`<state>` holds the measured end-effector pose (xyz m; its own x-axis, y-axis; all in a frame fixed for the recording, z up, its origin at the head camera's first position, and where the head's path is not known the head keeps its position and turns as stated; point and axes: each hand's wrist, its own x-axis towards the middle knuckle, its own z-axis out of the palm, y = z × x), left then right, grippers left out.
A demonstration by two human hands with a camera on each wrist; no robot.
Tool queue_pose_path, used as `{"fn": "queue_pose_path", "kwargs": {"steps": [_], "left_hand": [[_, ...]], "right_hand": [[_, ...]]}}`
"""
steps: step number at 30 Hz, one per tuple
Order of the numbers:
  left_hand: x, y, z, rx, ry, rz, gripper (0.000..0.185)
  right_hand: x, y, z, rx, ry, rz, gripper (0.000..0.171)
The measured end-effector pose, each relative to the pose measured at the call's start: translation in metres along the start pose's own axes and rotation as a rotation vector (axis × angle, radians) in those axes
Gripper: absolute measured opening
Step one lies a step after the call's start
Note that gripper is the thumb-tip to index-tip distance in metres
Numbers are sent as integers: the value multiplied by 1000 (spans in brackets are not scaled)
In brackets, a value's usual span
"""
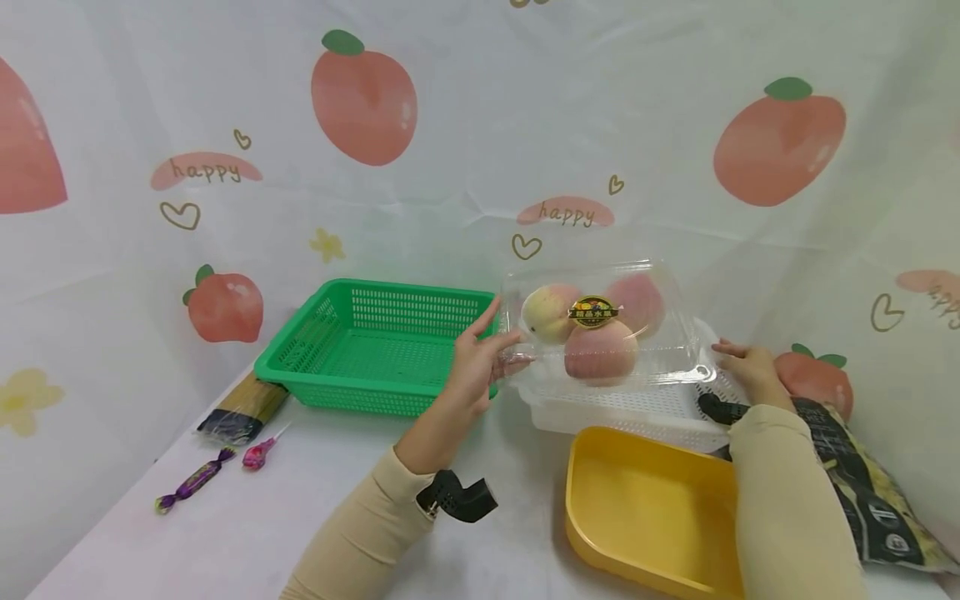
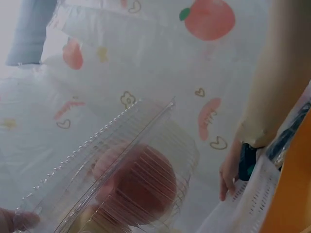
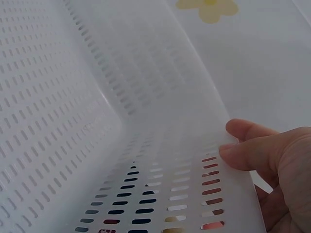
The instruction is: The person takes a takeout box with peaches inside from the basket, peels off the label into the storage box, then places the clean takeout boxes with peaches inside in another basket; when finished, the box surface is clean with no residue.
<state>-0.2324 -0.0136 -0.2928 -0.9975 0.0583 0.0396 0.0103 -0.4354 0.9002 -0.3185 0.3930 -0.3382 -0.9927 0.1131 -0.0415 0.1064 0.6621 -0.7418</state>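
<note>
Over the white basket (image 1: 637, 408) at the middle of the counter (image 1: 247, 517): one clear plastic box (image 1: 600, 329) holding three peaches (image 1: 600, 350) under a gold label, lifted just above the basket. Your left hand (image 1: 476, 362) grips the box's left end, thumb and fingers curled around its rim; the left wrist view shows the ribbed lid and a red peach through it. Your right hand (image 1: 746, 371) rests on the basket's right rim, fingers (image 3: 248, 153) bent over the slotted wall, thumb on the outside, holding it. To the left of the box: one green basket (image 1: 375, 346), apart from the white one. In front of the white basket, touching it: one yellow tray (image 1: 645, 508). To the right, behind your right sleeve: one dark printed bag (image 1: 870, 492). At the far left of the counter: one bundle of spaghetti (image 1: 243, 408), one purple-wrapped sweet (image 1: 191, 481), one pink lollipop (image 1: 258, 454).
</note>
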Motion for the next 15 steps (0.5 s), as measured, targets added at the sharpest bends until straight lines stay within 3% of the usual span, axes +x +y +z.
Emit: {"fn": "queue_pose_path", "kwargs": {"steps": [6,15], "left_hand": [[-19,5,-11,-16,-10,33,62],[-48,9,-25,12,-17,50,62]], "right_hand": [[-1,-1,0,56,18,25,49],[-3,2,-2,31,40,14,47]]}}
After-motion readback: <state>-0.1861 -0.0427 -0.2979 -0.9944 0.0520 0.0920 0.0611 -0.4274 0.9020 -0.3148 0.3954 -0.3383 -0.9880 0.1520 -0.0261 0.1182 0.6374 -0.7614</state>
